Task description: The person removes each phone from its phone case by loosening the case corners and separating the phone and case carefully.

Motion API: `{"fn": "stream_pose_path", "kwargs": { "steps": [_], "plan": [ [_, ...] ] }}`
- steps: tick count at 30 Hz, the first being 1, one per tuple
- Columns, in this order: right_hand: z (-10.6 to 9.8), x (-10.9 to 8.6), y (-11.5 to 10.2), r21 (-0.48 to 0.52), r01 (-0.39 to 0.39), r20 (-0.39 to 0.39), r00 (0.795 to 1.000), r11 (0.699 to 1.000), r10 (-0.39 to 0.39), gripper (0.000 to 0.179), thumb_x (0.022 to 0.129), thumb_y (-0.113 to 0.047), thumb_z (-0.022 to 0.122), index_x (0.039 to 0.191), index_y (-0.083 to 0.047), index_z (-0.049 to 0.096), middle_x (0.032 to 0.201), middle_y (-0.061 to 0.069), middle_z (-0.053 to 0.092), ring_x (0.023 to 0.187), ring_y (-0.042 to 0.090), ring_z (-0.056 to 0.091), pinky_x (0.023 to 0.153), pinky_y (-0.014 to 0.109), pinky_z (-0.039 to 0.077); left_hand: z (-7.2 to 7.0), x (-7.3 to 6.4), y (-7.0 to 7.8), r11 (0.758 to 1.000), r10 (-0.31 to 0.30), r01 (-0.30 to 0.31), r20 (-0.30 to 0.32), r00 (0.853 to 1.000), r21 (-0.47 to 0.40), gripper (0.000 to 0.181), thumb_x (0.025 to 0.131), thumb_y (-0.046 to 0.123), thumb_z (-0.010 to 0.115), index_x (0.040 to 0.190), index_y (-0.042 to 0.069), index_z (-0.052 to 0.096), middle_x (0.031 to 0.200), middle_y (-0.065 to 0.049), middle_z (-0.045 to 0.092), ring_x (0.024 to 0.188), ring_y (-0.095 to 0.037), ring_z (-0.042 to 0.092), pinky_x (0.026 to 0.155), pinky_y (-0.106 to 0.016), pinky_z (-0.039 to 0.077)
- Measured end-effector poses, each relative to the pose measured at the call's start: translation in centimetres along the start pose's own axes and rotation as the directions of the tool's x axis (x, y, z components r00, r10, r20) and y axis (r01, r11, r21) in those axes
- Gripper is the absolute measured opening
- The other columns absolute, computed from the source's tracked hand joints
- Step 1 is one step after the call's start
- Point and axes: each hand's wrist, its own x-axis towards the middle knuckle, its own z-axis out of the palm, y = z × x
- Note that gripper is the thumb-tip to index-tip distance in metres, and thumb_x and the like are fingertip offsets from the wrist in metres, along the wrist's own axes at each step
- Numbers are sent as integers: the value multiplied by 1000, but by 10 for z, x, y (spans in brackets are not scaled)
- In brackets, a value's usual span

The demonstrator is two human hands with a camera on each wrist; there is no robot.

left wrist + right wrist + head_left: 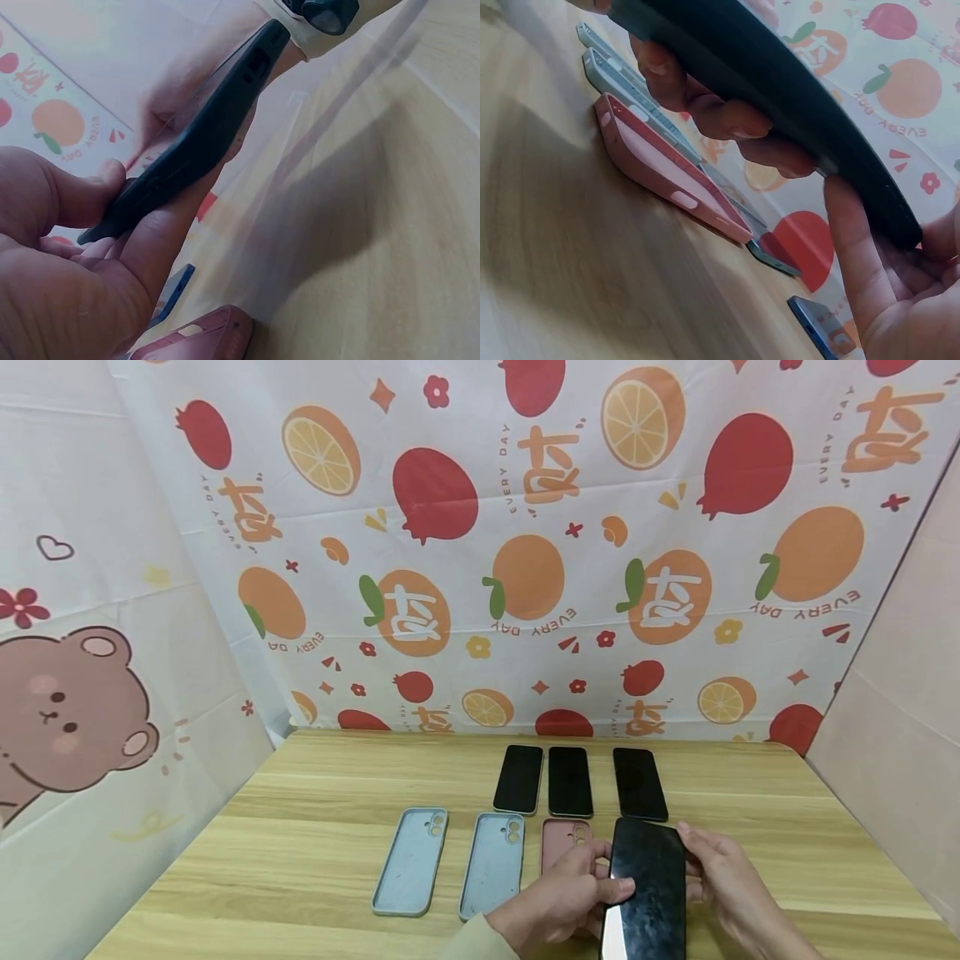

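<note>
A phone in a dark case (649, 893) is held up off the table between both hands, its black glossy screen facing the head camera. My left hand (562, 893) grips the left edge, thumb over the screen and fingers behind. At the upper right corner, my right hand (731, 881) pinches the phone between thumb and fingers. The left wrist view shows the dark case's end (259, 64) with a port opening, and in the right wrist view its back (772, 82) has fingers beneath it. A pink phone case (562, 839) lies beside my left hand, partly hidden by it.
Two light blue phone cases (411, 860) (492, 864) lie open side up to the left. Behind them are three black-screened phones (518, 779) (570, 782) (640, 783) in a row on the wooden table (300, 843). A fruit-print cloth (480, 610) hangs along the back edge.
</note>
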Motion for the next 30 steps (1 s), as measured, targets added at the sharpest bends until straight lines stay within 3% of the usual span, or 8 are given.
{"fn": "stream_pose_path", "kwargs": {
  "steps": [4,9,12,18,21,25,28,30],
  "plan": [
    [3,0,1,29,43,-12,999,999,-43,41,108,-34,40,89,-11,68,78,-6,63,72,7,62,63,30,60,1,-1,0,1000,4,-4,-16,1000,-4,22,99,13,59,120,13,55,93,-5,74,82,-20,74,64,-35,62],
    [4,-1,2,75,82,14,996,994,-83,40,108,-35,39,93,-10,67,80,-6,64,74,7,64,64,30,61,-1,-2,0,999,29,-29,-15,999,-12,27,99,12,59,125,11,53,99,-7,74,88,-28,74,66,-40,62],
    [2,0,3,125,82,77,993,989,-92,38,108,-35,38,98,-11,66,85,-6,67,77,6,66,67,29,61,-2,-2,0,999,36,-36,-1,999,-27,28,99,11,59,126,10,52,102,-10,74,93,-31,73,71,-45,61],
    [-2,1,6,193,58,216,971,980,-100,36,110,-26,31,102,-16,65,88,-6,69,78,4,66,70,24,60,-4,-3,1,999,-12,11,-14,1000,-32,26,98,12,60,123,10,53,99,-7,71,89,-24,72,75,-44,62],
    [-1,1,7,196,50,231,968,979,-96,38,110,-24,29,103,-17,65,90,-5,70,79,5,67,71,26,61,-3,-3,2,999,-12,12,-8,1000,-37,27,99,13,59,124,11,53,100,-7,70,90,-23,71,73,-42,62],
    [6,2,6,137,21,77,997,990,-31,39,109,-38,35,99,-14,64,76,-7,62,67,4,60,62,23,57,-2,-4,2,998,18,-19,-10,1000,-53,27,99,14,59,126,10,51,100,-6,71,88,-21,71,68,-38,62],
    [15,1,6,81,-13,-66,998,997,19,44,106,-48,36,91,-14,59,65,-9,48,55,3,46,50,19,46,1,-2,2,998,46,-48,-52,998,-30,26,99,14,60,123,10,52,96,-6,71,82,-20,72,59,-34,61],
    [16,0,7,88,-18,-82,996,996,25,44,105,-51,35,98,-14,58,69,-9,53,59,2,50,54,19,50,3,-1,2,998,60,-62,-74,995,-14,25,98,14,61,122,9,53,95,-7,72,80,-22,73,56,-32,60]
  ]
}}
